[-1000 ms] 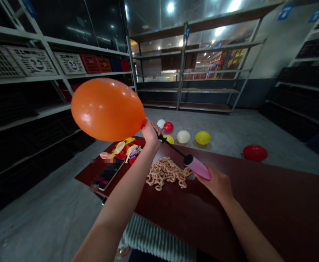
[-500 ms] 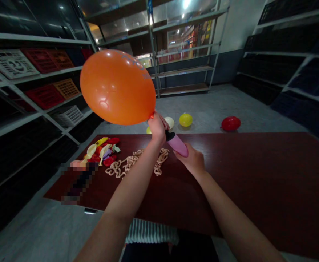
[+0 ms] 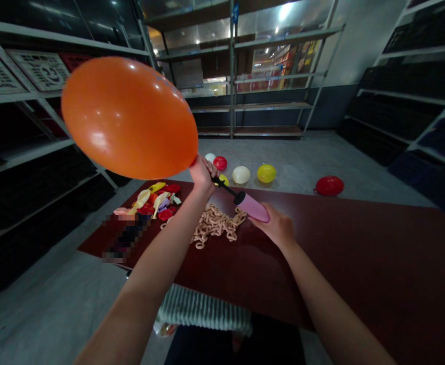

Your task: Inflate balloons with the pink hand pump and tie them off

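A large inflated orange balloon [image 3: 129,119] fills the upper left of the view. My left hand [image 3: 203,173] is closed around its neck, where the black nozzle end of a hand pump meets it. The pump's pink barrel [image 3: 253,208] points down to the right, its black rod showing between barrel and nozzle. My right hand [image 3: 277,226] grips the lower end of that barrel. Below my left hand, a pile of beige twisted balloons or links [image 3: 217,221] lies on the dark red table [image 3: 359,253].
Several uninflated balloons [image 3: 154,200] lie on the table's left part, beside a pixelated dark object [image 3: 129,238]. On the floor beyond are a red balloon [image 3: 329,186], a yellow balloon [image 3: 266,173] and a white balloon [image 3: 241,175]. Metal shelves [image 3: 268,107] stand behind.
The orange balloon looks bigger and sits further left. My hands have moved apart, and the pump's black rod now shows between them. The view has shifted, showing more balloons on the floor.
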`<action>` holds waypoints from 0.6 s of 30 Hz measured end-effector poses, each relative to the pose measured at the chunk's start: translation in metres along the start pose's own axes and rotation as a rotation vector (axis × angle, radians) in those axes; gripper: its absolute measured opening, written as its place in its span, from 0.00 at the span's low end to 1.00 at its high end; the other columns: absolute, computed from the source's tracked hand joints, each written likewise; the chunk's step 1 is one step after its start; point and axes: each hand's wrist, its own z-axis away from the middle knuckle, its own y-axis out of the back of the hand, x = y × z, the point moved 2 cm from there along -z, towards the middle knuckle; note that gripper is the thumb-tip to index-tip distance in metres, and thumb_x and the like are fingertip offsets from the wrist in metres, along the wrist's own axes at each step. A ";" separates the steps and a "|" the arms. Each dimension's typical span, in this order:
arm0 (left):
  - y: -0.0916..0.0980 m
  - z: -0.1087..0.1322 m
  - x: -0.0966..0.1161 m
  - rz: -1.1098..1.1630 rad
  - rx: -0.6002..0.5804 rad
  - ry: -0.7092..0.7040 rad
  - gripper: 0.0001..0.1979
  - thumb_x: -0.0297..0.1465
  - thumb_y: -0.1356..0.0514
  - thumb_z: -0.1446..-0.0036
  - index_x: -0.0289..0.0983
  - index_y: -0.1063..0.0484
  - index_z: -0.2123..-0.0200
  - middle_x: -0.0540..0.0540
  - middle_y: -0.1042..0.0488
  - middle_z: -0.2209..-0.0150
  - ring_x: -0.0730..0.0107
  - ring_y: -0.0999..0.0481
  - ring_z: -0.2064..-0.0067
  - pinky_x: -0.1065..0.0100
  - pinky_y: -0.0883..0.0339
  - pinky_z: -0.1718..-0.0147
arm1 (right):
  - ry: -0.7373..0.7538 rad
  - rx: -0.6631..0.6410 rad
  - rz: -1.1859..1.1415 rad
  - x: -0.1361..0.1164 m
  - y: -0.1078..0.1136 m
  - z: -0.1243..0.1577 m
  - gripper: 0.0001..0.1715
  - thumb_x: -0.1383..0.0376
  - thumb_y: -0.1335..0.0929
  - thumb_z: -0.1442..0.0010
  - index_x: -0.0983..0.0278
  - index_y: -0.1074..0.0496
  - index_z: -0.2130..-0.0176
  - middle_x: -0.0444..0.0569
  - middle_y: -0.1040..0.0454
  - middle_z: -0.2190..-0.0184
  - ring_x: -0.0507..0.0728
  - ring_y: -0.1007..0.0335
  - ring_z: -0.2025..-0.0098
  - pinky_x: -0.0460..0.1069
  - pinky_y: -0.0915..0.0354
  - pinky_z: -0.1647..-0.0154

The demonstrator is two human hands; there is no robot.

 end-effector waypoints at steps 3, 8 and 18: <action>0.019 -0.005 0.022 0.046 0.021 -0.026 0.27 0.39 0.50 0.32 0.38 0.50 0.83 0.56 0.50 0.89 0.80 0.51 0.89 0.73 0.52 0.87 | 0.059 -0.018 0.054 0.000 -0.001 0.001 0.30 0.43 0.34 0.44 0.60 0.27 0.52 0.49 0.19 0.63 0.59 0.23 0.66 0.50 0.37 0.68; 0.062 -0.010 0.050 0.088 0.107 -0.055 0.25 0.35 0.51 0.32 0.39 0.51 0.83 0.56 0.52 0.88 0.78 0.52 0.88 0.72 0.51 0.86 | 0.154 -0.051 0.140 -0.006 0.000 0.001 0.28 0.43 0.33 0.43 0.60 0.26 0.54 0.50 0.20 0.63 0.59 0.24 0.65 0.50 0.37 0.66; 0.095 -0.002 0.059 0.110 0.183 -0.022 0.25 0.34 0.53 0.31 0.38 0.52 0.82 0.56 0.52 0.88 0.79 0.52 0.88 0.72 0.51 0.85 | 0.242 -0.080 0.153 -0.021 0.003 0.000 0.27 0.44 0.32 0.44 0.61 0.26 0.56 0.50 0.20 0.66 0.59 0.24 0.68 0.50 0.38 0.68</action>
